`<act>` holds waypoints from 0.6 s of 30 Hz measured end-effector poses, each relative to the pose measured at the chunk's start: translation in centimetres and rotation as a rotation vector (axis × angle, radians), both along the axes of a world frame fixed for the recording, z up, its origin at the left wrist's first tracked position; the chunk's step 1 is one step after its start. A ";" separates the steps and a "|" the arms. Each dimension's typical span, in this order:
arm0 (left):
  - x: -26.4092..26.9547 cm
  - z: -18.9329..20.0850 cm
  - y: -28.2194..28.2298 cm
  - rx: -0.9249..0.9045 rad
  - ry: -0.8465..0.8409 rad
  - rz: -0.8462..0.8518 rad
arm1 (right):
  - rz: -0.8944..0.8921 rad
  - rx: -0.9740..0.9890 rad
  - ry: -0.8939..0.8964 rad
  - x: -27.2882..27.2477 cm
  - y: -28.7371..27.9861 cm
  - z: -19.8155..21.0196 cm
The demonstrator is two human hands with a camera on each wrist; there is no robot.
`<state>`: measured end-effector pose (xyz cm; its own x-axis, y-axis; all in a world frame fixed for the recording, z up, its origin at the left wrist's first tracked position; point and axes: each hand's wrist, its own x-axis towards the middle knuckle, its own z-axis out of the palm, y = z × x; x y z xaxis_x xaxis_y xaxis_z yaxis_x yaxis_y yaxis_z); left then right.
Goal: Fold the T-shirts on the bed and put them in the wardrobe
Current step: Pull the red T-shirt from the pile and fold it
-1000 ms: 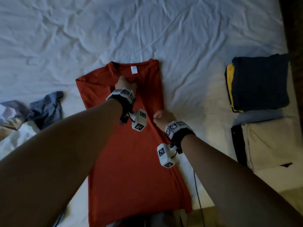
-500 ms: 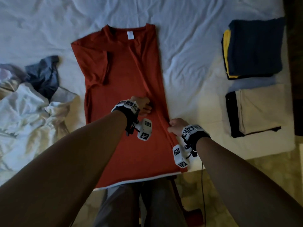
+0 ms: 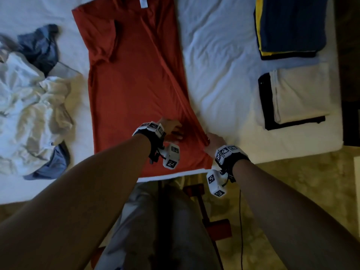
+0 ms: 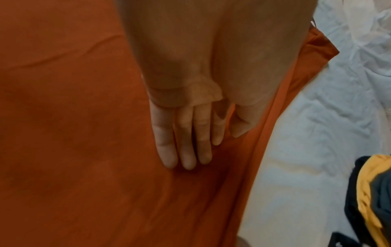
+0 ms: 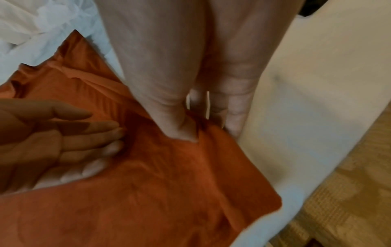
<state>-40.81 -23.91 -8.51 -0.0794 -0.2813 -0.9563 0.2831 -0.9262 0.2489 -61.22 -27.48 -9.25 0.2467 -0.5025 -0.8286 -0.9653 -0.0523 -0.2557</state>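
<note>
1. We are working partway through the job: at the right edge of the head view two stacks of folded clothes are already lying on the bed [image 3: 224, 61], a dark and yellow stack [image 3: 292, 26] in the upper right and a cream and black stack [image 3: 298, 96] below it.
2. A heap of unfolded clothes [image 3: 31, 98] is waiting at the left of the frame, so we judge that several shirts are left to fold.
3. No wardrobe is showing in any view, so the putting away looks to be still ahead.
4. We are folding the red T-shirt [image 3: 136, 84], which is lying flat in the centre of the frame, collar at the top edge and hem at the near edge of the bed.
5. Its right side is already turned inward, making a long straight edge, while its left sleeve is still sticking out toward the upper left.
6. Our left hand [image 3: 171, 129] is lying flat on the lower middle of the shirt, fingers [image 4: 184, 150] straight and together, its grip released and pressing the cloth.
7. Our right hand [image 3: 212, 143] is grasping the shirt's folded right edge near the hem, thumb on top and fingers under the cloth.
8. The cloth looks thin and soft, with shallow creases running toward the pinch.
</note>
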 end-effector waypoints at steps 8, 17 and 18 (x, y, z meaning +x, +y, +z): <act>-3.4 1.0 4.5 -0.035 -0.048 0.012 | 0.017 -0.150 -0.085 -0.3 3.1 3.5; -3.8 3.0 8.5 -0.070 -0.048 0.093 | -0.082 0.228 -0.357 2.1 6.7 5.9; -3.7 2.9 9.0 -0.080 -0.090 0.067 | -0.103 0.238 -0.355 2.2 6.7 5.8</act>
<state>-44.51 -14.91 -5.57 0.0271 -0.3583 -0.9332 0.3172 -0.8822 0.3480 -58.98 -20.80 -3.43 0.4957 -0.3447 -0.7971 -0.8124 0.1404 -0.5659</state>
